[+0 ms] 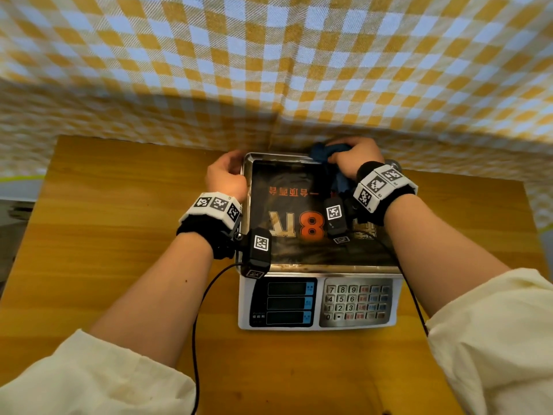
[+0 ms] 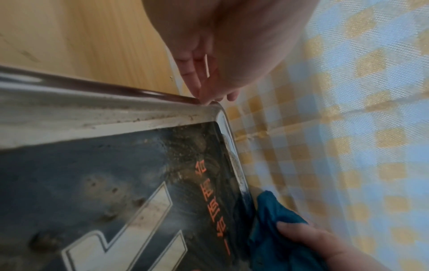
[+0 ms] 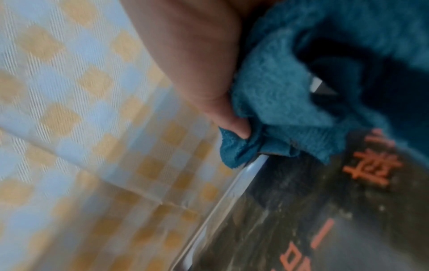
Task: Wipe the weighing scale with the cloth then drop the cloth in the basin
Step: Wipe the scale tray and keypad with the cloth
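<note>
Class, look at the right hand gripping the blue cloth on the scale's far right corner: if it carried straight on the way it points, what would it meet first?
The right hand with the blue terry cloth points away from the person. Just past the steel scale tray's far rim hangs the yellow-and-white checked fabric backdrop, probably first; depth is unclear.

wooden table [image 1: 119,265] | yellow-and-white checked fabric [image 1: 269,70] hanging behind table's far edge

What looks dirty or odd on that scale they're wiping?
The weighing scale has a grimy tray: brown specks and smears line its metal rim and spot the dark printed sheet lying in it. The right hand grips the blue cloth at the far right corner. Nothing looks spilled or broken.
</note>
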